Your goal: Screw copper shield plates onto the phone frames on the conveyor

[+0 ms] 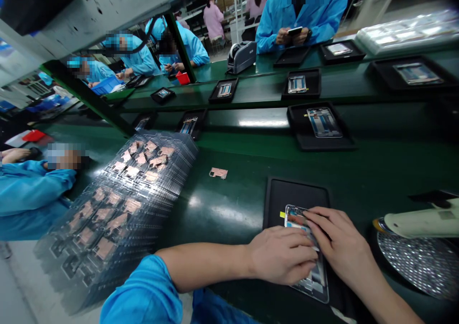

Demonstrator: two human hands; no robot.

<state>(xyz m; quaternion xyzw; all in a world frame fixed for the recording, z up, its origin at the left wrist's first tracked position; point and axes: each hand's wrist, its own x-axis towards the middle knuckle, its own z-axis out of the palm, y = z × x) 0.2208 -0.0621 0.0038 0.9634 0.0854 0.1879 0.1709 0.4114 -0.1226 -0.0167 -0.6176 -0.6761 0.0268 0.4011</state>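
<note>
1. Phone frame lies tilted across a black tray on the green tabletop, close to the person, with a yellow tab at its upper left edge.
2. The left hand reaches over the middle of it, fingers curled and bunched together; whether anything is pinched beneath them I cannot tell.
3. The right hand comes from the other side, fingers loosely bent, tips at the upper right edge; its grip is hidden too, so I cannot tell whether it has hold of anything.
4. One copper-coloured piece lies alone on the tabletop, left of and beyond the black tray.
5. Farther left, a stack of clear plastic trays carries many similar pieces.
6. At right stands a round, glittering object, near the right forearm.
7. Beyond, more black trays bear frames, and a co-worker in blue holds a small device.
</note>
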